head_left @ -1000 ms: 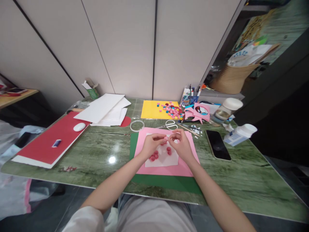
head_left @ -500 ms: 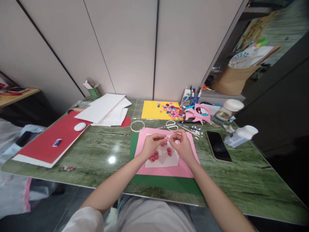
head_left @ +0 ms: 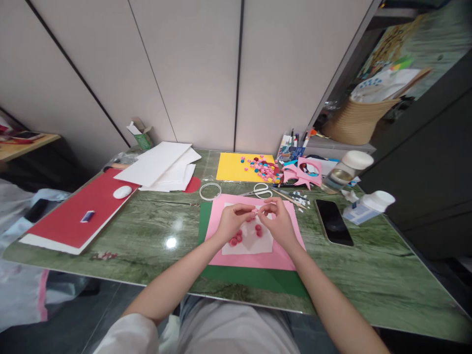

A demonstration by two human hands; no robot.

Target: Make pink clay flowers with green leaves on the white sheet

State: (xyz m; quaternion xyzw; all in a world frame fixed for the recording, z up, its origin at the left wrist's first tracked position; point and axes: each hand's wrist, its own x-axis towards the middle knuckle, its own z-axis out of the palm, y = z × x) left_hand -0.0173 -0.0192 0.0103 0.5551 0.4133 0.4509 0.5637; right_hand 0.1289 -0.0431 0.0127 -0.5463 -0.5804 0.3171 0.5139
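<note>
Between the thumb and fingertips of my left hand is a small pink paper rosette. My right hand pinches right beside it; what its fingertips hold is too small to make out. Both hands are over a white sheet of paper, which lies on a pink sheet with a green sheet beneath. Darker pink rosettes rest on the white sheet: a cluster at the left, a pair near the middle, and some partly hidden under my fingers.
Scissors and a tape roll lie beyond the pink sheet. Many coloured rosettes sit on yellow paper. To the right are paper offcuts, a phone and two bottles, one white. Red board lies left.
My hands stay in nearly the same place, with only slight finger movement around the pink rosette. Nothing else on the table has moved.
</note>
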